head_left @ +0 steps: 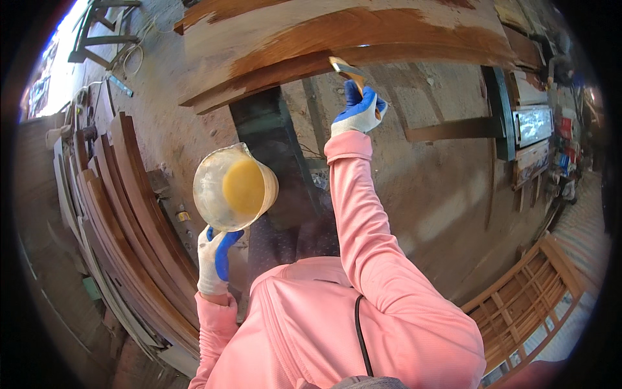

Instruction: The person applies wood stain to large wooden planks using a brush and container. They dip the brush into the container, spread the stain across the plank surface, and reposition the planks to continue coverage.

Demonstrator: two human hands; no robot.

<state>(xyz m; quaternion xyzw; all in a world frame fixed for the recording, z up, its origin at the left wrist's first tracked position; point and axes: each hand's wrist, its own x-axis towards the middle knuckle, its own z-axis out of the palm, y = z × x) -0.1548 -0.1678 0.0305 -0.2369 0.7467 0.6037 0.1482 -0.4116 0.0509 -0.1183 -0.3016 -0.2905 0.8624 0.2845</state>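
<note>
My right hand, in a white and blue work glove, is closed round the handle of a flat paintbrush. Its bristles meet the near edge of a long wooden board, or sit right beside it. Darker, wet-looking brown covers part of that board; the rest is pale. A translucent plastic pitcher with yellowish liquid in it is tilted toward me at the left. My gloved left hand grips it at its near side, where the handle is mostly hidden.
A black support beam runs beneath the board toward me. Long planks are stacked at the left. On the right stand a dark trestle and a wooden lattice frame. A wooden stand is at the far left.
</note>
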